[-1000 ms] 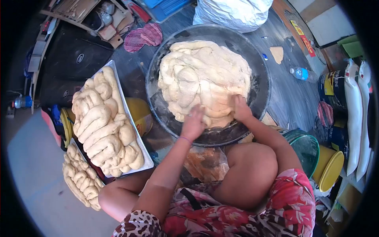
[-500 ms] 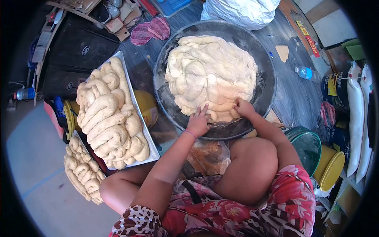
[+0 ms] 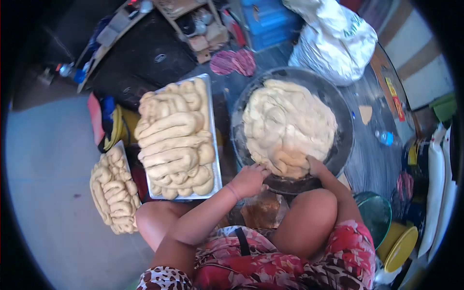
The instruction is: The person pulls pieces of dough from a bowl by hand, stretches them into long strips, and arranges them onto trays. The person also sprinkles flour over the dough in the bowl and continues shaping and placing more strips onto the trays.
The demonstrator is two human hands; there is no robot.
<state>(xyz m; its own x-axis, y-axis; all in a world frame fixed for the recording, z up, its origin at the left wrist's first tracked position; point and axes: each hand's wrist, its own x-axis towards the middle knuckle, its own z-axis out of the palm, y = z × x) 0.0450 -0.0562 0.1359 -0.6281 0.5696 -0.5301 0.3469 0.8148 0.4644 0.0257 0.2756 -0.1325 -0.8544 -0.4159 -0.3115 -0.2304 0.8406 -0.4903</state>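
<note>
A broad, flattened mass of pale dough [image 3: 290, 116] lies in a round black basin [image 3: 345, 135]. At the near-left rim is my left hand [image 3: 250, 181], its fingers pointing right, slightly apart, the tips close to the dough's edge. My right hand [image 3: 316, 167] is closed at the near-right edge of the dough, with its fingertips hidden in a darker, folded flap. Left of the basin, a metal tray [image 3: 215, 159] is heaped with thick ropes of dough [image 3: 171, 140]. Lower left, a second batch of dough ropes [image 3: 115, 193] sits on another tray.
A white sack [image 3: 333, 46] stands behind the basin, beside blue plastic drawers [image 3: 270, 24]. Pink cloths [image 3: 233, 63] lie at the back. To the right are a water bottle [image 3: 385, 138], a green bucket [image 3: 374, 217] and a yellow lidded bucket [image 3: 402, 249].
The camera view has shifted, so the basin appears lower and farther right. My left hand has drawn back from the dough to the rim. A flap at the near edge looks more folded beside my right hand.
</note>
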